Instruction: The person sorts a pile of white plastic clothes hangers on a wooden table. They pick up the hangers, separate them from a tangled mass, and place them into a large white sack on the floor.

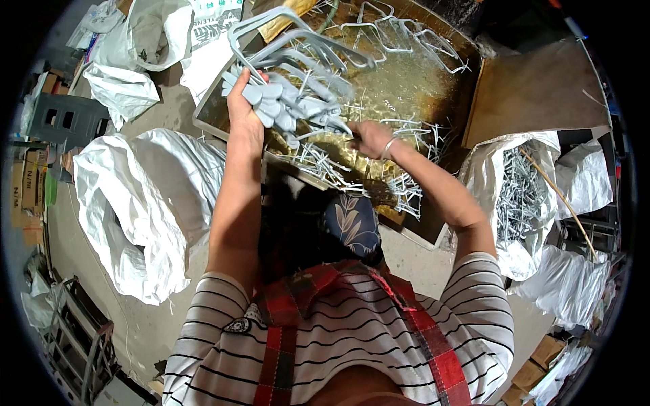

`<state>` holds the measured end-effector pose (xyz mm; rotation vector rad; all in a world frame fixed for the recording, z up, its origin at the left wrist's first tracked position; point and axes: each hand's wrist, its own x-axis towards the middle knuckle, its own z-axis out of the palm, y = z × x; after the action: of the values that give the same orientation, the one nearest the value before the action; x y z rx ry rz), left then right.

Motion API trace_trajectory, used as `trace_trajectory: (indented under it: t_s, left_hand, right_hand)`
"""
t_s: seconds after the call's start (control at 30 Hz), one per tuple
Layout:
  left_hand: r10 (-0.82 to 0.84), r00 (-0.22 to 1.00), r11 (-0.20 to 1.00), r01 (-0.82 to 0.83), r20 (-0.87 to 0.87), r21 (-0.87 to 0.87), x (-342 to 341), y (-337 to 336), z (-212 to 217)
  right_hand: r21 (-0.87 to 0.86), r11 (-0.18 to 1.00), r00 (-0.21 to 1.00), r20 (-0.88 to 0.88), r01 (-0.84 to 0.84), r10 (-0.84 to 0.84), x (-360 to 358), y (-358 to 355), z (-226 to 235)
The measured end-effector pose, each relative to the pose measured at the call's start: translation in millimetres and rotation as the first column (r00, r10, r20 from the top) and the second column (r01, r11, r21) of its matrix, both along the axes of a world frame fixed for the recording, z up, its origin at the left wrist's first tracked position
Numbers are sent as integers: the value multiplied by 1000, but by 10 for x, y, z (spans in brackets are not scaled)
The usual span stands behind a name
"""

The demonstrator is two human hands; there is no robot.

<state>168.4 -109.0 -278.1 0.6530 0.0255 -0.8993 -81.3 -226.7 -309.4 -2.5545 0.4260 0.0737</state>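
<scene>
My left hand (242, 108) is raised over a wooden worktable (379, 81) and grips a thick bundle of grey bent-wire metal hooks (291, 74), their flat ends fanned out next to my fingers and their looped ends pointing up and right. My right hand (369, 137), a bangle on its wrist, reaches into the loose grey hooks (406, 152) spread on the table and pinches the end of one at the bundle's lower right.
Open white woven sacks lie on the floor at my left (142, 203); another sack at right (518, 196) holds several grey hooks with a stick across it. More hooks (399, 34) lie at the table's far side. A brown board (535, 95) leans at right. Cardboard boxes edge the room.
</scene>
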Motion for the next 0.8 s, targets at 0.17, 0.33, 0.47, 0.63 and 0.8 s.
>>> trace_trajectory:
  t_s: [0.17,0.33,0.47,0.63,0.8]
  left_hand:
    - [213,974,974,-205,-78,100,246,-29,-309]
    - [219,972,972,-210,-89,104,284,-45,-178]
    - [20,996,985,-5,-86,170,-25,-138,-129]
    - [-146,985,986,152,-97,64,-119,-188,-189]
    - [156,984,976,-141,-84,165,-82,-194,-217]
  right_hand:
    - [-477,710,836,-456,-518,304,-256,134,833]
    - [-623,738,787,-579,-260,-212,-171,-204,1249]
    - [-834,545,989,-4,-84,147,290,-10,1217]
    - [-576,780,962,-43,-244,269,853,-60,776]
    - [-350,848,818,-553,-398,156,724,157,1094]
